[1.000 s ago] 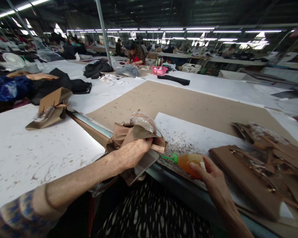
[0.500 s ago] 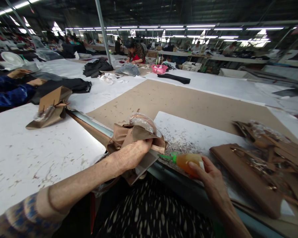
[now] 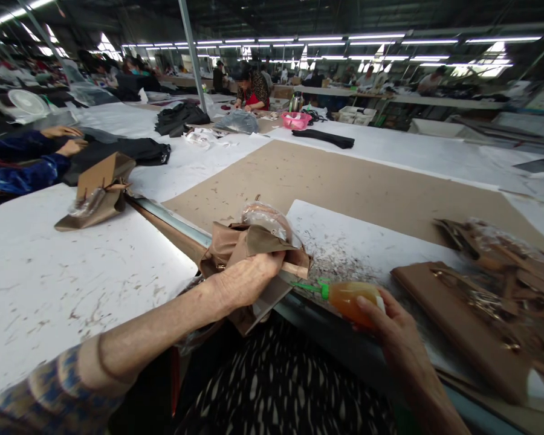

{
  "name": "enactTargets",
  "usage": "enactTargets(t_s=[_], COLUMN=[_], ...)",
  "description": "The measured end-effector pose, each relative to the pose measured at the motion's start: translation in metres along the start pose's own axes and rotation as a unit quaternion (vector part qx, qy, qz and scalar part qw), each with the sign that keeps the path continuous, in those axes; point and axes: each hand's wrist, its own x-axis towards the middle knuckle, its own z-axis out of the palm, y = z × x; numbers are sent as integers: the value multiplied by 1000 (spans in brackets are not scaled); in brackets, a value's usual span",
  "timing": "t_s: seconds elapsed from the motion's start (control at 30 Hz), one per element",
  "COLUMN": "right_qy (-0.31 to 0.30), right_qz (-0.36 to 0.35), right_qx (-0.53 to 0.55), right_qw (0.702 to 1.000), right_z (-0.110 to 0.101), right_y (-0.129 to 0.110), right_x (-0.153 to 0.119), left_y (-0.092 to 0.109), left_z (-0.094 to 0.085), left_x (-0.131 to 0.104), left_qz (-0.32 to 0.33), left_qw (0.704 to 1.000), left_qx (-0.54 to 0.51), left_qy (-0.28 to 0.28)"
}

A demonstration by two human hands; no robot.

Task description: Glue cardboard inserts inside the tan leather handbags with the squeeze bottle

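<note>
Bottle in the grasp of the right hand, thumb on the upper side, long axis running roughly left to right, green nozzle pointing left toward the raised edge of a brown bag. Nozzle tip just beside the bag's light-coloured strip; contact between the two impossible to tell. Left hand gripping the bag by its folded upper part, fingertips hidden in the folds. Bag at the near edge of the table, partly overhanging, directly under the left hand and to the left of the right hand; a clear plastic wrap around its handle.

As for containers: amber liquid inside the bottle, fill level unclear; white pieces in a pink basket toward the far edge; pale items in a white crate beyond, too small to name. More brown bags toward the near right corner, with metal fittings on top. Another brown bag to the left, near a co-worker's hands on dark cloth.
</note>
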Motion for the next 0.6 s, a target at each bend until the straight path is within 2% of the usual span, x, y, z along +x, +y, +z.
enactTargets(t_s=[0.3,0.5,0.6], right_qy=[-36,-47,-58], right_qz=[-21,-9,0], right_qx=[-26,0,8], right_qw=[999,999,998], right_z=[7,19,22], right_y=[-2,-2,-1], right_x=[-6,-18,-22], left_y=[-1,0,-1], left_z=[2,-2,-2], left_x=[0,0,1], left_qz=[5,-6,14], left_qw=[1000,1000,999], left_qx=[6,13,32], left_qy=[18,-7,15])
